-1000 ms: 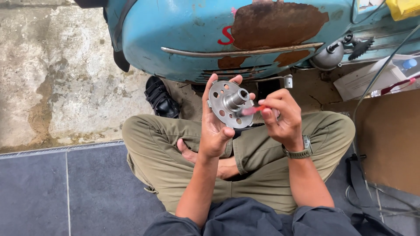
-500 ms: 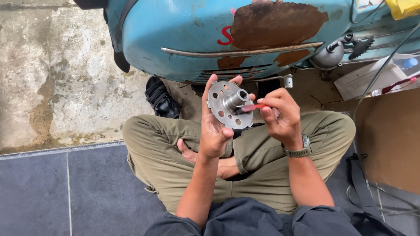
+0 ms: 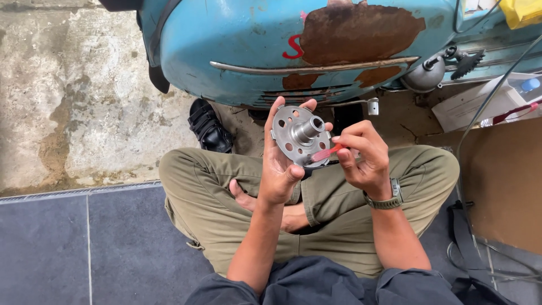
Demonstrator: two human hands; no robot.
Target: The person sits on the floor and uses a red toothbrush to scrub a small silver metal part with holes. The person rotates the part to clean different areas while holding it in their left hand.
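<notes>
Now cradling perforated metal hub point(image 3: 298, 135) upright in left hand point(image 3: 280, 169), fingers spread behind it, right hand point(image 3: 364, 161) pinching small red brush point(image 3: 326, 152) against its face.

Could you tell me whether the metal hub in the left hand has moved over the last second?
No: the metal hub stays just below the blue scooter body.

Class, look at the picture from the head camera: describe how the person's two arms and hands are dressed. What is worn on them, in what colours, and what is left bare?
Both forearms and hands are bare, without gloves. The left hand wears nothing. The right hand has an olive-green wristwatch with a broad strap at the wrist. Dark blue-grey sleeves, pushed up, bunch near the elbows.
</notes>
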